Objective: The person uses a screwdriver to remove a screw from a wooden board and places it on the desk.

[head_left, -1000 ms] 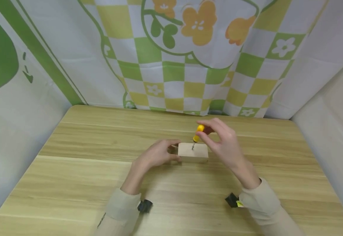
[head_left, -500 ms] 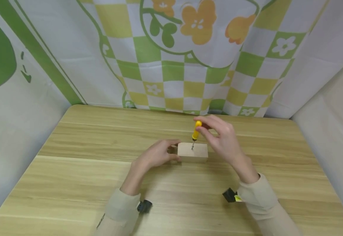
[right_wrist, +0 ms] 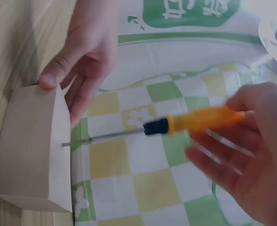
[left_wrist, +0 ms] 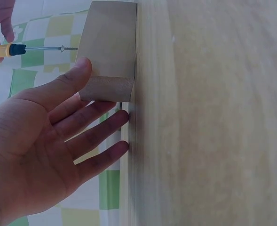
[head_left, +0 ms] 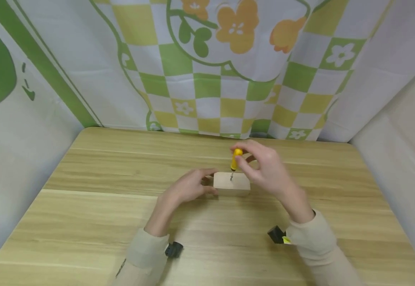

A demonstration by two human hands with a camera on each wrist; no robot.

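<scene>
A pale wooden block [head_left: 241,182] lies on the table. My left hand [head_left: 185,187] holds its left end, the thumb [left_wrist: 77,73] on the near side and fingers on the far side; other fingers are spread loosely. A screw [left_wrist: 69,48] stands partly out of the block's top face. The yellow-handled screwdriver [head_left: 235,161], slightly tilted, has its tip at the screw's head. Thumb and fingers of my right hand [head_left: 269,171] pinch its handle, which appears blurred in the right wrist view. Whether the tip sits in the screw's slot is too small to tell.
The wood-grain table [head_left: 97,222] stretches out on all sides of the block. A checked floral curtain [head_left: 207,85] hangs behind its back edge, and white fabric [head_left: 400,131] flanks the right. Small black wrist cameras [head_left: 174,250] sit at both cuffs.
My right hand has shifted a little left and the screwdriver stands slightly more upright. The left hand still holds the block; the whole view has drifted slightly.
</scene>
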